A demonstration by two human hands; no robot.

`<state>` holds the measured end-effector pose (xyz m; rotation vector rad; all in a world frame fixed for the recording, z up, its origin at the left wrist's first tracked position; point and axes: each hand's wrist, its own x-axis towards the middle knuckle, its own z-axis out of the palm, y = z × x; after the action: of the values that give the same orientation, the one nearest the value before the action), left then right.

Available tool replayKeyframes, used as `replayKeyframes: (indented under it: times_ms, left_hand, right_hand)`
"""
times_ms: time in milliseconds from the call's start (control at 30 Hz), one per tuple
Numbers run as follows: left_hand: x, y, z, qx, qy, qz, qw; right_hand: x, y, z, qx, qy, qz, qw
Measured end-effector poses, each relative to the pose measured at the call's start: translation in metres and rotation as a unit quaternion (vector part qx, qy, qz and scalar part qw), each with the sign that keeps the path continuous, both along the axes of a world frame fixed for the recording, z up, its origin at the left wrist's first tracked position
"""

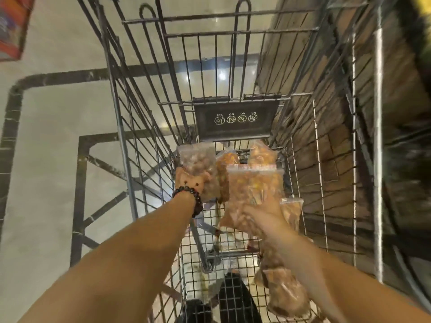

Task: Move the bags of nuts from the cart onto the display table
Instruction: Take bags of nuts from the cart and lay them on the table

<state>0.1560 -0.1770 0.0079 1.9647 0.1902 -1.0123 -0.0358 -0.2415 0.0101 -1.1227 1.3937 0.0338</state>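
Note:
I look down into a wire shopping cart (149, 127). My left hand (190, 183), with a dark bead bracelet at the wrist, grips a clear bag of brown round nuts (198, 159) inside the cart. My right hand (261, 220) grips a clear zip bag of orange-brown nuts (254, 185), held upright above the cart floor. Behind these, more orange bags (261, 152) lean against the cart's end. Another bag of brown nuts (284, 294) lies under my right forearm near the cart's near end.
A dark plastic flap with warning icons (235, 120) hangs at the cart's far end. A wooden plank wall (331, 141) runs along the right of the cart. Pale tiled floor with dark lines (46, 136) lies to the left. Dark shoes (233, 297) show through the cart floor.

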Motion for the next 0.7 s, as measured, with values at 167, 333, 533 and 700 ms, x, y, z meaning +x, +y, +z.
replayKeyframes:
  times_ms: [167,333,533,700]
  left_hand:
    - [-0.023,0.020,0.085,-0.114,0.059,-0.087,0.988]
    - [-0.042,0.043,0.186,-0.222,0.031,-0.174,0.959]
    - [-0.089,0.058,0.311,-0.313,-0.002,-0.259,0.914]
    - [-0.153,0.054,0.391,-0.362,-0.044,-0.325,0.873]
  right_hand:
    - [-0.029,-0.013,0.105,-0.120,-0.064,-0.039,0.990]
    - [-0.083,0.004,0.216,-0.221,-0.117,-0.072,0.966]
    - [-0.149,0.039,0.347,-0.320,-0.141,-0.122,0.929]
    - [-0.215,0.055,0.416,-0.371,-0.145,-0.187,0.898]
